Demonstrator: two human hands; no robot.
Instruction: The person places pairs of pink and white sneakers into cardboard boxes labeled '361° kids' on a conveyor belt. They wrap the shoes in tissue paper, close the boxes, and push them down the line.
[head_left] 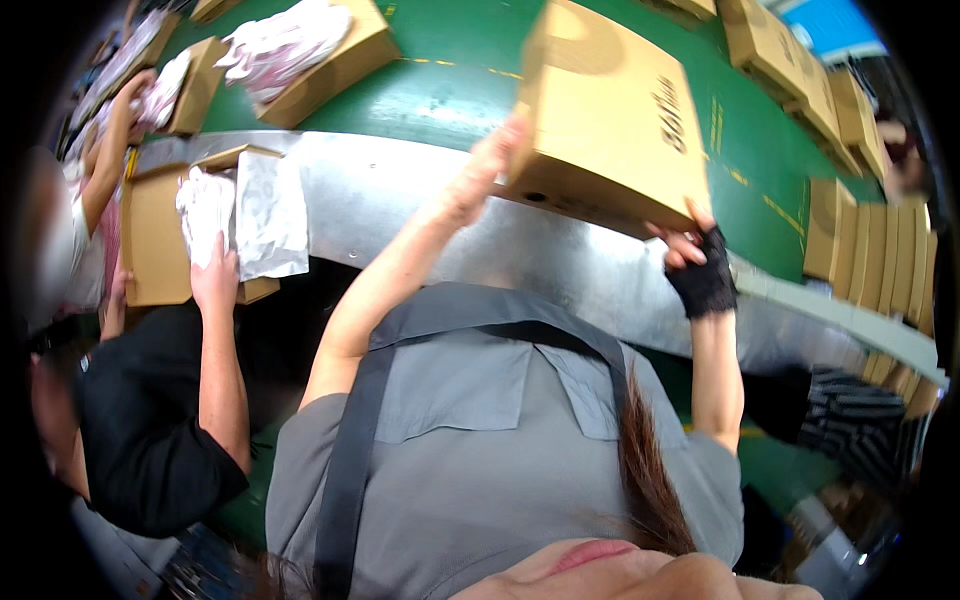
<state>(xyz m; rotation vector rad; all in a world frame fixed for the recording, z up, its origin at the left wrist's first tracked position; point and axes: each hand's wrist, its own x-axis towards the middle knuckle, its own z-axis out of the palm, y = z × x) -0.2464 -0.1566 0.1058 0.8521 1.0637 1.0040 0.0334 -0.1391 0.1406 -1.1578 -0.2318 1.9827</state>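
Note:
A closed brown cardboard shoebox is held up between my two hands, tilted, above the steel edge of the work line. My left hand, bare, grips the box's left side, its fingers partly hidden behind the cardboard. At the lower right corner my right hand, in a black fingerless lace glove, has its fingers closed on the box. Dark printing and a round mark show on the lid, and a small dark hole is in the near side.
A green conveyor belt runs beyond the steel ledge. An open box with pink-white shoes lies on it. At left, a co-worker handles a white shoe over an open box. Stacked boxes stand at right.

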